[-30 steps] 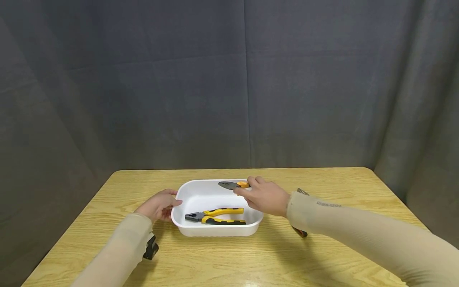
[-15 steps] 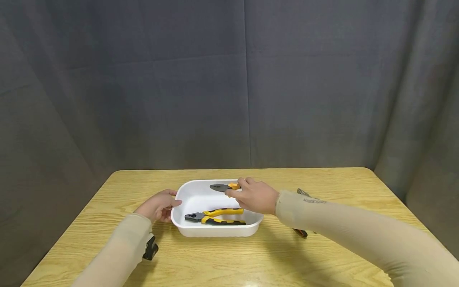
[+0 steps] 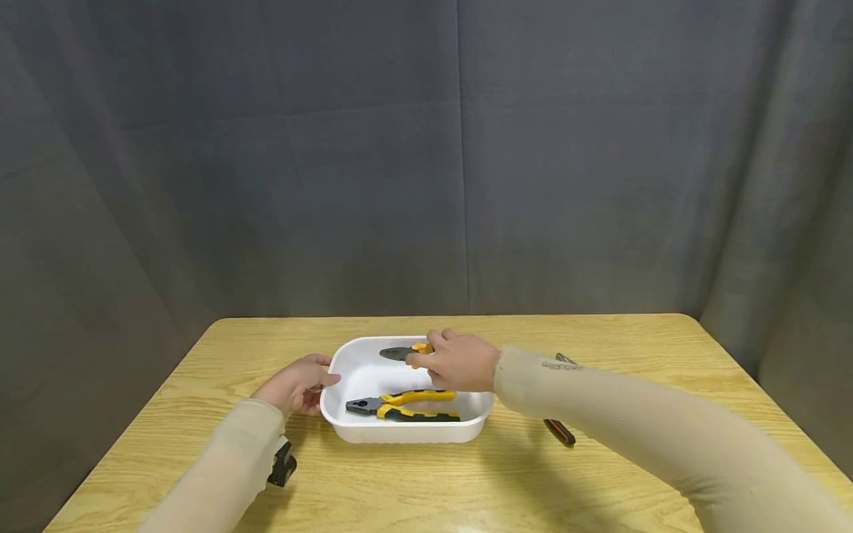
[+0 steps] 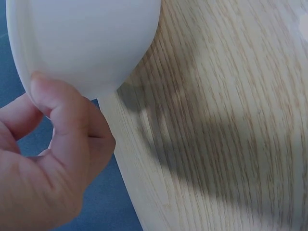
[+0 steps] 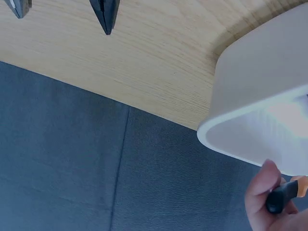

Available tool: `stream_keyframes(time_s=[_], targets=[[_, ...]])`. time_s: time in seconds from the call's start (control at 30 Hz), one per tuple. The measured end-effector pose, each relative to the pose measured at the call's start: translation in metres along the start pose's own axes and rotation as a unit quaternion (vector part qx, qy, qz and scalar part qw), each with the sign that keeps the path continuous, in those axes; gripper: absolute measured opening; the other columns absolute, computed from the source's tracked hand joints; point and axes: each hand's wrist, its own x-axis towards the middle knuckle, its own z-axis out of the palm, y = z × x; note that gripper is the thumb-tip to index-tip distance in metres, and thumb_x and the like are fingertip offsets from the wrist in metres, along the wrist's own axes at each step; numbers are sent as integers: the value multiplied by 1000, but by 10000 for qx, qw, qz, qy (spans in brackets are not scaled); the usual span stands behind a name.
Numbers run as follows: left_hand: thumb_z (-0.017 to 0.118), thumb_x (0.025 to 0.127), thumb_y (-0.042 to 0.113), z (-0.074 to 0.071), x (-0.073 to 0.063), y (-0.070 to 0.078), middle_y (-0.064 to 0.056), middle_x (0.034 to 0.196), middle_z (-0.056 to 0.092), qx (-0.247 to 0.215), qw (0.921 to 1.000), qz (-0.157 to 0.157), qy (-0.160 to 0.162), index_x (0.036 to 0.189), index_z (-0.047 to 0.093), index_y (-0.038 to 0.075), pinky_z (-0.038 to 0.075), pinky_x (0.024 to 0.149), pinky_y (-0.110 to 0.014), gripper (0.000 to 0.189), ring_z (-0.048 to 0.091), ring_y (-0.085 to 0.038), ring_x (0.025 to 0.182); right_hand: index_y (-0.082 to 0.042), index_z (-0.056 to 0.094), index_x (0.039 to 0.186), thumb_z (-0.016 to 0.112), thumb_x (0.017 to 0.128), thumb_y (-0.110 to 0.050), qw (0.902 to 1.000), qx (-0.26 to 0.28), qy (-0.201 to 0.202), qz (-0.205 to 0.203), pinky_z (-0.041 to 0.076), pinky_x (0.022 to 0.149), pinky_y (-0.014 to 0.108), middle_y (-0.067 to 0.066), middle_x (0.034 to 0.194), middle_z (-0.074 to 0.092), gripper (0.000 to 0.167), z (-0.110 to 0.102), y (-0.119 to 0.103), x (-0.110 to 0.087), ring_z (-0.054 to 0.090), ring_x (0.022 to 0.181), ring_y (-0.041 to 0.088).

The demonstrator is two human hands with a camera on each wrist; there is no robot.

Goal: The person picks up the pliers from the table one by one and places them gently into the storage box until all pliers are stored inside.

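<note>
A white plastic basin rests on the wooden table. My left hand pinches its left rim, and the left wrist view shows the thumb inside the rim. Lying in the basin near its front wall is a pair of pliers with yellow-and-black handles, grey head to the left. My right hand holds a second pair of pliers by its orange-and-black handles over the back of the basin. One black handle end pokes out of that hand in the right wrist view. My fingers partly hide these handles.
To the right lies another tool with a black-and-orange handle, partly hidden by my right forearm. Two dark pointed tool tips show on the table in the right wrist view. A grey curtain hangs behind the table.
My right hand has moved left with the orange-handled pliers, further over the basin and slightly lower. My left hand and the basin have stayed nearly still.
</note>
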Motion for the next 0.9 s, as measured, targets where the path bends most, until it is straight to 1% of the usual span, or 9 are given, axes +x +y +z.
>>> stream_keyframes(time_s=[0.13,0.27,0.4,0.57,0.63,0.73,0.83,0.9], targets=[[52,98,4,0,-1,-1,-13,84,48,-48,10000,22,-30,135,34,0,42,49,-19,41,46,-16,60,-24,51,128,53,96,-22,9988,272,-397,-22,39,47,21,9,100,54,32,-2,-2,8,49,70,18],[51,98,4,0,-1,-1,-12,83,48,-71,10000,46,-27,135,33,0,42,49,-18,41,45,-15,60,-24,51,129,49,96,-20,9973,483,-551,-48,38,49,22,8,100,53,33,-1,-1,15,48,73,18],[51,98,4,0,-1,-1,-12,84,48,-94,10000,21,14,135,34,1,41,49,-18,41,45,-16,60,-26,51,130,46,97,-20,9962,518,-692,-71,42,52,24,7,101,53,34,3,-2,21,49,77,18],[52,98,4,1,-3,-1,-13,84,48,-104,9999,9,20,134,34,1,42,50,-19,40,46,-17,62,-30,51,134,45,100,-24,9920,423,-1184,-79,49,63,29,6,106,53,35,8,-3,30,52,85,19],[52,98,4,1,-4,-1,-13,84,48,-95,9999,30,23,134,34,0,42,50,-19,40,46,-17,62,-32,49,135,45,101,-25,9897,360,-1386,-37,51,68,30,6,110,53,35,9,-4,34,52,88,19],[52,98,4,0,-4,0,-13,84,49,-70,9999,67,56,134,35,0,42,50,-19,40,46,-17,62,-35,46,137,42,102,-27,9873,277,-1564,53,52,74,32,7,115,53,36,10,-5,42,54,95,20],[52,98,4,-2,-4,0,-13,84,49,-34,9999,94,48,134,34,0,42,50,-19,40,47,-17,62,-36,46,138,42,102,-27,9849,320,-1692,183,52,79,33,7,118,53,37,9,-7,48,55,99,21],[51,98,3,-2,-4,-1,-13,83,49,-24,10000,64,29,133,34,0,42,51,-19,39,47,-17,62,-37,46,138,42,103,-26,9827,400,-1791,265,52,79,34,7,118,53,38,9,-9,51,55,100,21]])
